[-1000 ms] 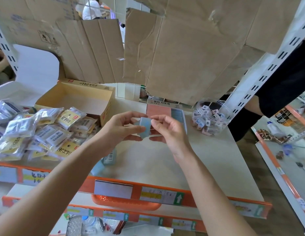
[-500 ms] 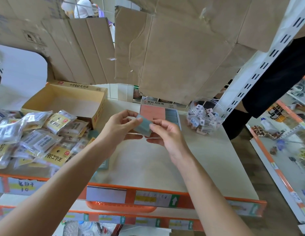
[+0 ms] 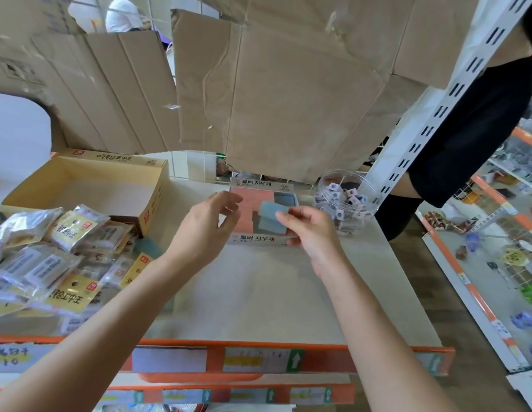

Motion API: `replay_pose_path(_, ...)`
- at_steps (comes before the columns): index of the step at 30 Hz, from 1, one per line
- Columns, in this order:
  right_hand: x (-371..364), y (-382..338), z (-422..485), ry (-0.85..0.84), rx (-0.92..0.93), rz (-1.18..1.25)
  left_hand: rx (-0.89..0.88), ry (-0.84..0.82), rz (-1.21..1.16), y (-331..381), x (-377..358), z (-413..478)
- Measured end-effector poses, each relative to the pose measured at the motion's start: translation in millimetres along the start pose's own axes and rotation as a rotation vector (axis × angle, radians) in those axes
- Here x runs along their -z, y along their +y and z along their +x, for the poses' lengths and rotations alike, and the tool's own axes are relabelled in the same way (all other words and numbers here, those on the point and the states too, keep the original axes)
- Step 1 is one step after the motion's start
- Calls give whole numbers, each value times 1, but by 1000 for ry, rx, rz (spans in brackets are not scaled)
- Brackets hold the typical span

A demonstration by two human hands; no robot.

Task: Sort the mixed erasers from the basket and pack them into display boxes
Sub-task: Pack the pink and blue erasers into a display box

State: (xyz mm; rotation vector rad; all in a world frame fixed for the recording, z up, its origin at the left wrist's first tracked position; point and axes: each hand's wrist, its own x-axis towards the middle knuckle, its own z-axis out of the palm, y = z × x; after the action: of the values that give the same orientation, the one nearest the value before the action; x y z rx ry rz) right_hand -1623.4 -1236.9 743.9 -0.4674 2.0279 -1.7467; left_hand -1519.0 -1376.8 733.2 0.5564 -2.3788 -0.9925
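My right hand (image 3: 310,233) pinches a pale blue flat eraser (image 3: 272,217) and holds it just above the display box (image 3: 255,238), a white box with Korean print that holds a block of pink erasers on its left and grey-blue ones at its back right. My left hand (image 3: 206,226) hovers just left of the eraser with fingers loosely curled and holds nothing. An open yellow cardboard box (image 3: 153,200) stands at the back left of the shelf.
A heap of plastic-wrapped eraser packs (image 3: 50,254) covers the left of the shelf. A clear round tub of small cube erasers (image 3: 345,200) lies at the right. A white shelf upright (image 3: 437,93) and a person in black (image 3: 472,135) are at the right; cardboard sheets hang behind.
My left hand has let go of the blue eraser and drawn slightly left. My right hand alone now carries it, further forward over the display box.
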Motion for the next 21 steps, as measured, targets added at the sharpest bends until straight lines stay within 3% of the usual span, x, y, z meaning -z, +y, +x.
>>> replay_pose_path(5, 5, -2, 18, -31, 22, -335, -54, -110, 242, -13, -5, 9)
replay_pose_path(14, -1, -1, 37, -107, -37, -503, -50, -198, 258, -20, -8, 12)
replay_pose_path(21, 1, 1, 45, -50, -26, -462, -52, -219, 255, -17, -5, 12)
